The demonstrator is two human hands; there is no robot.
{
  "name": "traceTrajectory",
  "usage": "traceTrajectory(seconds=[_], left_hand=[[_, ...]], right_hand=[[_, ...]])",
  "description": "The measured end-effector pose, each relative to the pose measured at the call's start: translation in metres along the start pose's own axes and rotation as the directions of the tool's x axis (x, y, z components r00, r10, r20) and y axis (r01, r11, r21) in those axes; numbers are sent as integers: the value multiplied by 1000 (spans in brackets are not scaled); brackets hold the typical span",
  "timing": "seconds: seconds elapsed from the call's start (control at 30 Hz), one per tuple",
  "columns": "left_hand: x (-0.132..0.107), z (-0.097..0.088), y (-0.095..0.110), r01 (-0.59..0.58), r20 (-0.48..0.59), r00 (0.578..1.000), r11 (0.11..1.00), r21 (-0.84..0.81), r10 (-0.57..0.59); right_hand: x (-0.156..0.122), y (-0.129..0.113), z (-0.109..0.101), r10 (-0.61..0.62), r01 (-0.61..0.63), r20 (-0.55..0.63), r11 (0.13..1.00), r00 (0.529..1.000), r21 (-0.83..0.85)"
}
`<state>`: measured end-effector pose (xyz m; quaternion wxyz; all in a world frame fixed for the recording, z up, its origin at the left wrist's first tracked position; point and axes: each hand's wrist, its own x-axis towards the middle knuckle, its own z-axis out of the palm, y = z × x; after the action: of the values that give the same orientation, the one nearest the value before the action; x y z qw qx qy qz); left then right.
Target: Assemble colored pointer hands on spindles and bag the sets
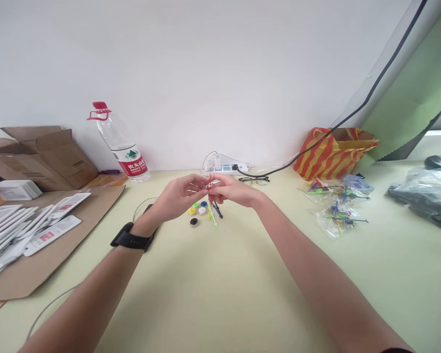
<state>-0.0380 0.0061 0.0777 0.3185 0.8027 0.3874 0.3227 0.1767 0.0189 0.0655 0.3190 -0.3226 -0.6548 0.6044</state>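
Near the strip (228, 166), my left hand (178, 198) and right hand (235, 191) pinch a red stick (210, 184) a slack grip could drop.

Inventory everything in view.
Wall: 1, white, behind
Table: 1, pale green, below
Box: 1, brown, far left
Cardboard sheet: 1, brown, left
Cards: many, white, on sheet
Bottle: 1, clear, by wall
Power strip: 1, white, by wall
Glasses: 1, dark, right of strip
Cable: 1, black, upper right
Bag: 1, red-yellow, right
Packets: several, multicoloured, before bag
Curtain: 1, green, far right
Wrapped item: 1, black, right edge
Discs: five visible, multicoloured, centre
Slender pieces: several, multicoloured, beside discs
Thin piece: 1, red, at fingers
Flat object: 1, black, behind left wrist
Watch: 1, black, same wrist
Left hand: 1, centre
Right hand: 1, centre
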Motion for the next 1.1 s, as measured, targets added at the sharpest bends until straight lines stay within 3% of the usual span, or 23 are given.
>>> traceTrajectory(seconds=[0.17,0.43,0.7,0.83,1.0,1.1], left_hand=[[-1,3,2,-55,-56,997,998,17,56],[-5,9,10,-77,-65,993,960,270,98],[-10,13,15,-98,-5,995,983,156,100],[-28,26,3,-35,-74,996,986,166,48],[-59,46,-21,-78,42,997,930,359,67],[-65,47,-33,-145,69,989,861,488,127]], right_hand=[[6,5,0,-33,34,-15,995,999,98],[1,0,2,51,-50,5,997,999,-62],[1,-3,7,32,-33,-9,978,999,-205],[6,7,6,79,-121,-127,922,989,-369],[13,34,-2,185,-286,-230,775,956,-563],[16,46,-2,209,-347,-288,717,935,-605]])
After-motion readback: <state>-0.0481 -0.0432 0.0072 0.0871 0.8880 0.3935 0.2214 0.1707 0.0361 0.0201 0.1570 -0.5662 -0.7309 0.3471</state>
